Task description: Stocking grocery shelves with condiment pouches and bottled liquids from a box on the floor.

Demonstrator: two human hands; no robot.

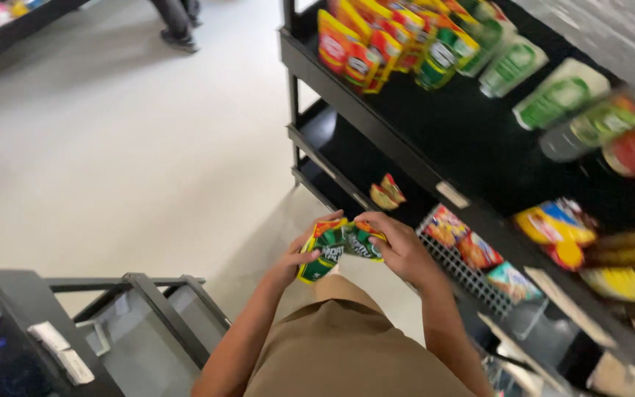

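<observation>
A small bundle of green packets [341, 246] with red and yellow edges is held low in the middle of the view by both hands. The left hand [297, 261] is closed on the bundle's 8 o'clock corner, thumb laid across the front; the right hand [400, 246] is clamped over its 3 o'clock end, fingers curled round the top edge. The packets are kept in the air, clear of the floor [112, 162] and of any shelf.

At 2 o'clock from the hands a black shelf rack [472, 140] is seen, its top tier lined with red and yellow bags [361, 44] and blurred green and white pouches [560, 92]. Just beside the right hand, at 3 o'clock, a wire basket [464, 268] of mixed snack packets is set on a lower tier. At 8 o'clock a black cart [31, 323] with grey trays is parked. Another person's shoe [179, 40] is seen at 11 o'clock, well apart.

The step in hand is judged to be sorting or squaring of the packets between both hands. A firm grip by one hand would be called for before the other is freed.
</observation>
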